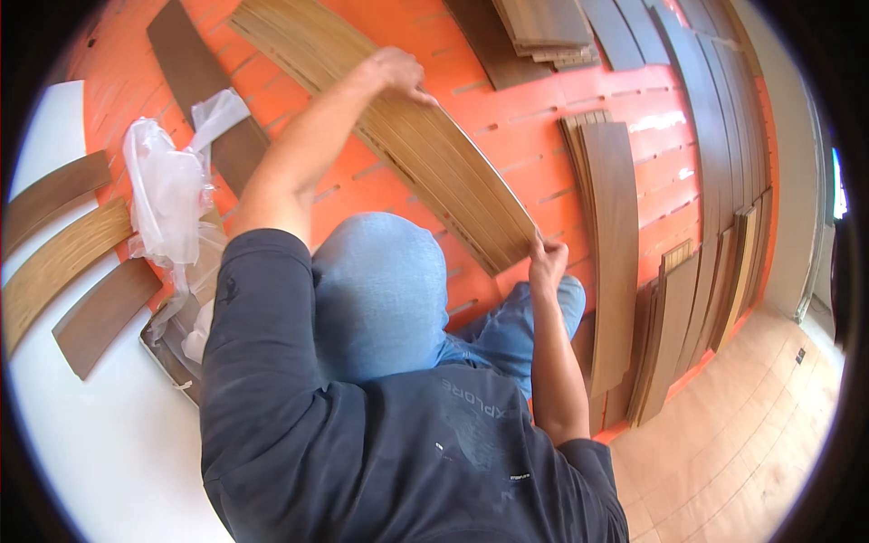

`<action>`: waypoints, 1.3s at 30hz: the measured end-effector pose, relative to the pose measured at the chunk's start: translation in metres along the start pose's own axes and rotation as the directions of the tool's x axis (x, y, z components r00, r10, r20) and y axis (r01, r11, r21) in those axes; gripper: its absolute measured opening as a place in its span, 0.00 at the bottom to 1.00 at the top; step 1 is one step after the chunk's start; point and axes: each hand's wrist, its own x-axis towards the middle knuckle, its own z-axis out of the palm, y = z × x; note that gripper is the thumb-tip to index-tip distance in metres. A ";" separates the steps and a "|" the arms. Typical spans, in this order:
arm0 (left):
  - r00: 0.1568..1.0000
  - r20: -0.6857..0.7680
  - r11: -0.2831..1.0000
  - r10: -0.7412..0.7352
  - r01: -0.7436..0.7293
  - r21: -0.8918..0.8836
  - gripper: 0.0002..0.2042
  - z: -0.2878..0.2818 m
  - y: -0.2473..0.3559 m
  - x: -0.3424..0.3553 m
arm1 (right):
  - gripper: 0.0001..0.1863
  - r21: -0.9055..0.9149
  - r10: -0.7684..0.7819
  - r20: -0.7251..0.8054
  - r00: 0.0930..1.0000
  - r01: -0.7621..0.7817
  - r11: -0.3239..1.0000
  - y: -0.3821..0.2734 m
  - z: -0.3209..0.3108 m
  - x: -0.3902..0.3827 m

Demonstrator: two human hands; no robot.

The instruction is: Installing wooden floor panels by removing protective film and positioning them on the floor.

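Observation:
Across my front, slanting from the upper left toward the middle right, is a light brown flooring plank (444, 167) with lengthwise grooves on the side facing up. My left hand (398, 74) is closed over its far long edge, partway along. At the near right end, my right hand (548, 261) pinches the corner of the plank. The orange underlayment (516, 127) shows beneath it, and the plank looks lifted off that surface. My bent knee (380, 290) in blue jeans is just below the plank.
Fitted dark planks (715, 118) run along the wall at right. Stacked planks (606, 244) lie right of my hand, and another stack (543, 27) lies farther off. Crumpled clear plastic (167, 199) sits at left, near loose planks (68, 258) on a white surface.

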 end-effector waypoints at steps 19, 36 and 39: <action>0.977 -0.210 0.997 0.025 -0.039 -0.064 0.44 0.134 0.171 -0.029 | 0.20 -0.311 0.019 0.221 0.975 0.052 0.949 -0.024 0.031 0.033; 0.997 -0.081 1.000 -0.019 0.021 0.015 0.41 0.117 0.179 -0.039 | 0.16 -0.044 -0.028 0.260 0.965 0.041 0.998 -0.041 0.032 -0.035; 0.995 -0.093 0.999 -0.033 0.035 0.014 0.41 0.121 0.179 -0.038 | 0.16 0.008 -0.011 0.278 0.960 0.009 1.000 -0.053 0.030 -0.045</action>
